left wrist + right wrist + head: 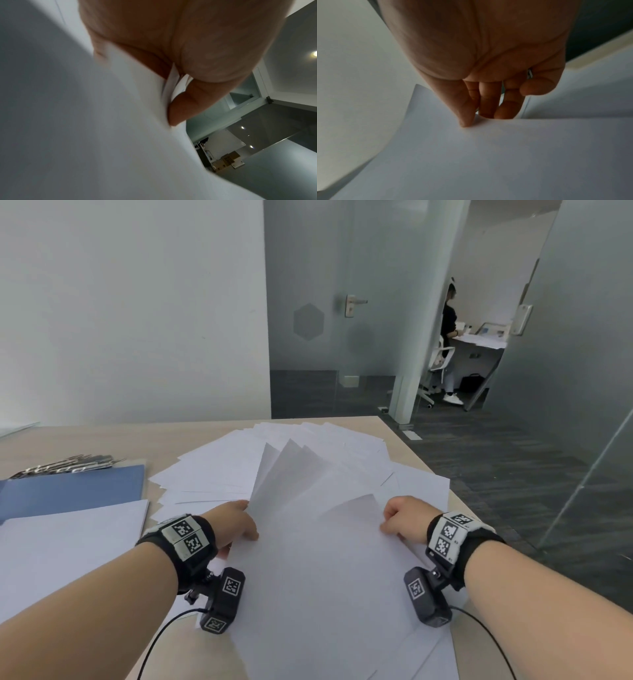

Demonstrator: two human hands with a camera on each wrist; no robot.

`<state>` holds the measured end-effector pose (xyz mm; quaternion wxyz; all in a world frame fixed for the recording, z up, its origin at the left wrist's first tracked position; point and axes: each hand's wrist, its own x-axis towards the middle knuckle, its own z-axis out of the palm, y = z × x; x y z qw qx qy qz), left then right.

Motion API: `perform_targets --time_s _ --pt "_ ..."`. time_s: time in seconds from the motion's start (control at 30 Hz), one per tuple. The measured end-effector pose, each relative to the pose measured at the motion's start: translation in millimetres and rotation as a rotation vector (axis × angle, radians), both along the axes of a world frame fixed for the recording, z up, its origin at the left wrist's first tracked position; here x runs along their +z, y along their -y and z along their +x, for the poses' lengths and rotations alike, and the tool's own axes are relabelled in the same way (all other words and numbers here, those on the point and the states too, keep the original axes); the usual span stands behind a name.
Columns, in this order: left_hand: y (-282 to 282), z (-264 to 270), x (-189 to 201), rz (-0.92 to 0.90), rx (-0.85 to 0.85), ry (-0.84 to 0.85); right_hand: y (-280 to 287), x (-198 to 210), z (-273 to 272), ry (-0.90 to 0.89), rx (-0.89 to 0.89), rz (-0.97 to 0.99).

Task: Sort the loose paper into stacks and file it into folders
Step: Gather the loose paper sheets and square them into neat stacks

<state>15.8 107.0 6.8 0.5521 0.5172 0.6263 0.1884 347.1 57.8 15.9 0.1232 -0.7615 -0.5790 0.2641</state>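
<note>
Head: left hand (236, 522) and right hand (402, 520) hold a fanned sheaf (318, 508) over loose paper (219, 463) mid-desk (102, 440); blue folder (73, 491) far left. Left wrist: grip pinches sheet edges; uneven sheets may slip. Right wrist: thumb (465, 108) pinches one corner, could crease.

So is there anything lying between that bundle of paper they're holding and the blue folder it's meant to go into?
Nothing visible stands in the way. Both hands, left and right, grip the fanned sheets. The blue folder lies on the table's left side, and a flat white stack covers its near edge.
</note>
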Motion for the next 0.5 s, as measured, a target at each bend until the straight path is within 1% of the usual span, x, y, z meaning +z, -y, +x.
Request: perform_targets --time_s 0.1,0.2,0.33,0.43,0.5 --pt "2.8 -5.9 6.1 -0.017 0.012 -0.041 -4.3 4.0 18.7 0.059 -0.094 0.056" --pt "7.3 -5.8 10.0 -0.015 0.017 -0.055 -7.4 5.6 19.0 0.070 -0.152 0.115" --pt "9.8 1.0 7.3 0.021 -0.055 -0.081 -16.1 1.3 -1.4 -0.021 -0.166 0.244" --pt "8.7 5.1 -2.9 0.067 -0.007 -0.052 -17.5 -1.1 -12.6 -0.092 -0.181 0.290" --pt "6.9 4.2 -10.3 0.084 0.055 0.019 -15.3 -4.5 -11.9 -0.136 -0.210 0.280"
